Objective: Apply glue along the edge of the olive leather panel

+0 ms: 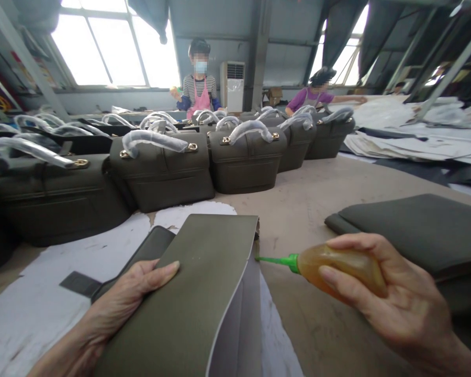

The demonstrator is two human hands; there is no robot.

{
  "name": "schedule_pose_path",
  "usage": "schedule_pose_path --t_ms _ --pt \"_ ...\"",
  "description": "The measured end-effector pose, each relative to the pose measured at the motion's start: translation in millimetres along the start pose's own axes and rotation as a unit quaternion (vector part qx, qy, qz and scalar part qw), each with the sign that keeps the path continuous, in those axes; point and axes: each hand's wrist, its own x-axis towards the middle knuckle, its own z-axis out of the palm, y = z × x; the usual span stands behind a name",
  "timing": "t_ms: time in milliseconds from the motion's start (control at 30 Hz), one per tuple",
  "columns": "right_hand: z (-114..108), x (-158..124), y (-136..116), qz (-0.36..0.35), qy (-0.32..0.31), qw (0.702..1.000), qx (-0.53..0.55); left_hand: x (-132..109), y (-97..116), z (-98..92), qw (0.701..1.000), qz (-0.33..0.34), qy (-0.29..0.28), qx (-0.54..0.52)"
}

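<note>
While gripped, glue bottle [339, 269] horizontal, nozzle leftward.

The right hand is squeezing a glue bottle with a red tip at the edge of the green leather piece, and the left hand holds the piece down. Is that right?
Almost. The tip is green, not red, as the head view shows. The rest holds: the right hand grips the glue bottle, its tip at the edge of the green leather piece, and the left hand holds the piece down.

The person is showing 2 bare hands: the left hand [135, 293] and the right hand [392, 298] are wearing no gloves, rings or watch, and no sleeves are reaching the visible wrists; fingernails are looking short and unpainted.
</note>
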Motion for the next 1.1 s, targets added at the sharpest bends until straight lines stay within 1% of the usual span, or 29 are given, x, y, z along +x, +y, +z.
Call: schedule_pose_path --t_ms 133,267,367,500,600,733,800,867,967,1033,1100 --pt "-1.2 -0.2 -1.5 0.004 -0.014 1.0 0.003 -0.6 0.5 0.8 1.0 0.0 -0.008 -0.005" --pt "-9.0 -2.0 -7.1 -0.004 -0.025 1.0 0.006 -0.8 0.7 0.6 1.0 0.001 -0.018 -0.005" --pt "-15.2 -3.0 -12.6 -0.009 -0.031 0.999 0.0 0.3 -0.1 -0.6 1.0 -0.005 -0.014 0.011" --pt "-18.5 -5.7 -18.4 -0.027 -0.05 0.998 -0.007 2.5 -1.8 -2.3 1.0 0.002 -0.005 0.006" --pt "-21.2 -15.8 -20.5 -0.012 -0.061 0.998 -0.003 2.9 -2.2 -2.2 1.0 0.01 -0.01 0.006" --pt "-27.1 -35.4 -22.3 0.023 -0.048 0.999 -0.007 1.3 -1.1 -0.7 1.0 0.016 -0.001 0.0" --pt "-28.8 -39.2 -23.6 0.034 -0.052 0.998 -0.012 1.7 -1.0 -1.1 1.0 0.016 0.0 0.002" --pt "-28.0 -35.4 -24.4 0.029 -0.056 0.998 -0.011 3.3 -1.8 -2.9 1.0 0.01 -0.014 0.011" --pt "-21.4 -20.3 -22.1 -0.009 -0.045 0.999 -0.007 5.9 -3.1 -5.6 0.999 0.007 -0.034 0.021" --pt "-14.8 -10.8 -17.4 -0.025 -0.032 0.999 -0.014 6.1 -3.2 -5.9 0.999 0.01 -0.029 0.019" --pt "-9.1 -5.8 -11.4 -0.023 -0.015 0.999 -0.024 5.1 -2.7 -5.2 1.0 0.009 -0.024 0.017"
